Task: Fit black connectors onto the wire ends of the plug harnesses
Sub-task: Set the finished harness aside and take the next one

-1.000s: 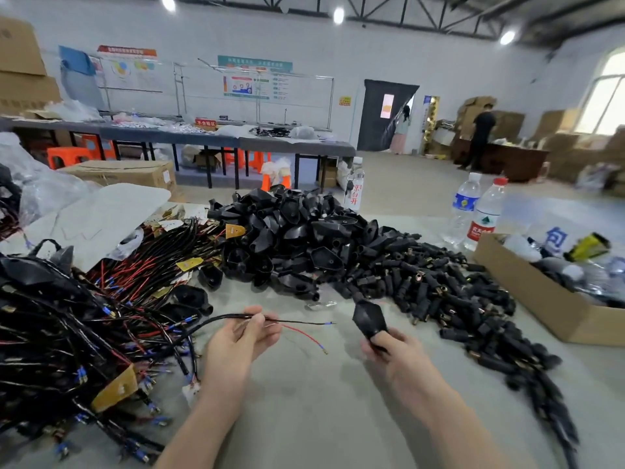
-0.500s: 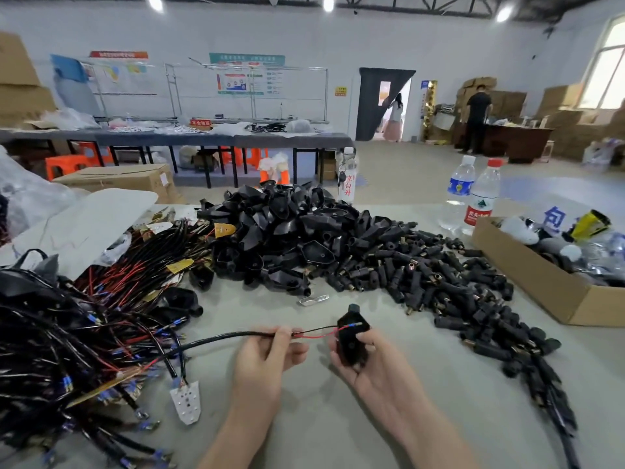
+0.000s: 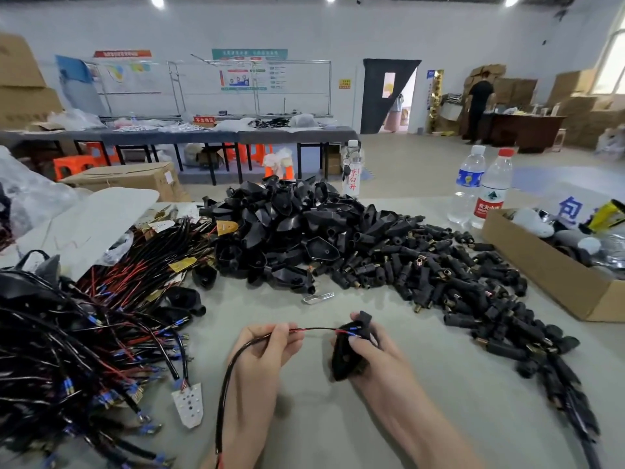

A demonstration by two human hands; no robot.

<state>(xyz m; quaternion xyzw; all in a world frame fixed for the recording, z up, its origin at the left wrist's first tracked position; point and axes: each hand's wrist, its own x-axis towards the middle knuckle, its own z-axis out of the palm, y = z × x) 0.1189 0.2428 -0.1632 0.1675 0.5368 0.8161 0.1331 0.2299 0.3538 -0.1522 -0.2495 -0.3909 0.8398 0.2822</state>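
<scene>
Currently: left hand (image 3: pixel 270 346) pinches black harness cable (image 3: pixel 221 404); right hand (image 3: pixel 372 353) grips black connector (image 3: pixel 343 362), fingers curled round it, wire ends at its top. Both lie just before the connector heap (image 3: pixel 304 231); loose harness pile (image 3: pixel 84 333) sits left of that heap.

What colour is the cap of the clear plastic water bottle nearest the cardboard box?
The plastic bottle cap is red; the head view shows it.
</scene>
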